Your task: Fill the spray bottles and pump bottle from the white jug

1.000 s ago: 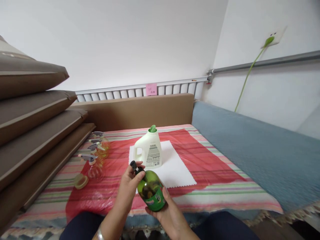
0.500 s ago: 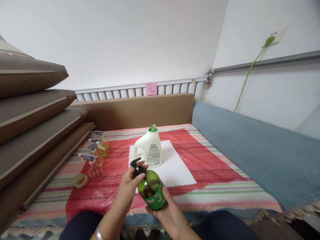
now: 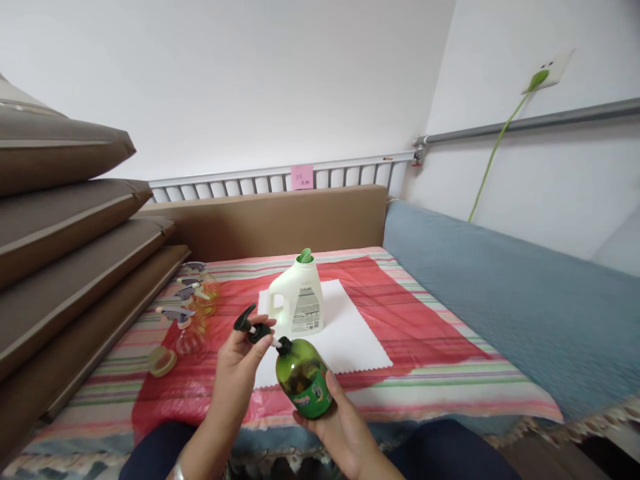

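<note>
A green see-through pump bottle (image 3: 303,377) with a green label leans to the left, gripped around its base by my right hand (image 3: 340,423). My left hand (image 3: 245,357) pinches the black pump head (image 3: 257,331) by its collar. The collar is off the bottle's neck, while the pump's white tube still reaches into the black mouth. Just behind them a white detergent jug (image 3: 300,297) stands upright, its green spout uncovered. Under the jug lies a white sheet (image 3: 350,340) with a scalloped edge.
Several clear spray bottles (image 3: 190,340) stand at the left, with a round yellowish lid (image 3: 161,361) in front. Red plastic film (image 3: 400,313) covers part of the striped cloth (image 3: 480,393). Brown cushions (image 3: 75,213) are stacked at far left; a blue padded side (image 3: 500,287) runs along the right.
My left hand has moved up and to the left, lifting the pump head off the bottle's neck, so the tube now shows. My right hand and the bottle have hardly moved.
</note>
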Demonstrator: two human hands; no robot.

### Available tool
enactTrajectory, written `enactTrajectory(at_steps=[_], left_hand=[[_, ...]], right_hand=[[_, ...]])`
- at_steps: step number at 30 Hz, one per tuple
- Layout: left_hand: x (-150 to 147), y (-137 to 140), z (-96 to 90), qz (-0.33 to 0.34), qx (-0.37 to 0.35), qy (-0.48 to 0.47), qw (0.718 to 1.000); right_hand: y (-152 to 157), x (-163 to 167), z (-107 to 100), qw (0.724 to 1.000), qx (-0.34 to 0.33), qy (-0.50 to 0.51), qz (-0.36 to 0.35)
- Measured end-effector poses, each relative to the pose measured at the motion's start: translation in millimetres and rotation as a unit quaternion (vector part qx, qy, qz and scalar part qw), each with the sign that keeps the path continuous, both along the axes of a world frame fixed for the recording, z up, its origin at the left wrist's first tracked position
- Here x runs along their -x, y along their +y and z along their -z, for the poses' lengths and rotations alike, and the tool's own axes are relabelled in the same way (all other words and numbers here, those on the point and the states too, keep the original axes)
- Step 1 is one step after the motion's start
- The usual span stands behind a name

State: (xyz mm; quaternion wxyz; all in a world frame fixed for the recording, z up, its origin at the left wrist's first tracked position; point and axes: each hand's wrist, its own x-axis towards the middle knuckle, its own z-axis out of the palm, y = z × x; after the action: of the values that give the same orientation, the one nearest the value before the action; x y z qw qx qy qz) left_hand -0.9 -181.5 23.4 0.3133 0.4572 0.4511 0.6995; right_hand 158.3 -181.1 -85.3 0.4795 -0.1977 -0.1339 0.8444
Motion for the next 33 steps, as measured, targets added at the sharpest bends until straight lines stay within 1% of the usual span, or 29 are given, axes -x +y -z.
enactTrajectory(at_steps=[3, 4, 7, 8, 10, 11, 13, 14, 16, 19, 23, 25, 26, 28, 31, 33], left_hand=[[3.8, 1.3, -4.6, -0.053, -0.035, -0.011, 0.998], [4.3, 1.9, -6.6, -0.045, -0.03, -0.002, 0.999], [2.5, 2.7, -12.1, 0.031, 0.019, 0.054, 0.998], [1.0, 2.8, -13.3, 0.031, 0.018, 0.055, 0.998], [-2.0, 3.0, -14.3, 0.004, -0.002, 0.031, 1.0], [-3.1, 3.4, -14.1, 0.002, -0.005, 0.018, 1.0], [-2.8, 5.6, -13.0, 0.021, 0.006, -0.005, 1.0], [-1.1, 7.6, -12.2, 0.026, 0.008, -0.023, 0.999], [6.2, 14.2, -10.5, 0.012, -0.005, -0.092, 0.996], [23.4, 29.1, -6.3, 0.008, -0.009, -0.215, 0.976], [40.1, 51.9, 9.9, 0.014, 0.064, -0.355, 0.933], [41.4, 63.5, 21.2, 0.002, 0.099, -0.398, 0.912], [40.9, 69.9, 26.6, -0.004, 0.11, -0.408, 0.906], [38.9, 84.6, 34.9, -0.014, 0.12, -0.412, 0.903], [36.9, 111.4, 40.3, -0.027, 0.118, -0.399, 0.909], [36.0, 130.0, 40.7, -0.039, 0.113, -0.382, 0.916]], right_hand=[[0.0, -0.3, 0.3, 1.0, 0.002, 0.001, 0.0], [-0.1, -0.3, 0.3, 1.0, 0.003, 0.001, -0.001], [-0.8, 0.1, -0.9, 1.0, 0.003, -0.002, 0.001], [-1.0, 0.2, -1.5, 1.0, 0.001, -0.002, 0.002], [-1.5, 0.2, -2.6, 1.0, -0.001, 0.0, 0.002], [-1.6, 0.0, -2.8, 1.0, 0.0, 0.001, 0.001], [-1.6, -0.9, -2.4, 1.0, 0.0, 0.002, -0.002], [-1.4, -1.5, -1.8, 1.0, 0.001, 0.003, -0.002], [-0.9, -2.7, -0.5, 1.0, 0.006, 0.007, -0.003], [0.3, -3.9, 0.7, 0.999, 0.025, 0.02, -0.017], [4.0, -3.8, 2.3, 0.997, 0.047, 0.039, -0.04], [7.5, -4.8, 4.5, 0.996, 0.053, 0.048, -0.05], [9.6, -5.9, 6.1, 0.995, 0.056, 0.053, -0.059], [14.3, -9.9, 10.1, 0.993, 0.06, 0.056, -0.082], [21.2, -19.0, 19.1, 0.99, 0.071, 0.05, -0.108], [25.9, -25.5, 27.9, 0.991, 0.077, 0.048, -0.098]])
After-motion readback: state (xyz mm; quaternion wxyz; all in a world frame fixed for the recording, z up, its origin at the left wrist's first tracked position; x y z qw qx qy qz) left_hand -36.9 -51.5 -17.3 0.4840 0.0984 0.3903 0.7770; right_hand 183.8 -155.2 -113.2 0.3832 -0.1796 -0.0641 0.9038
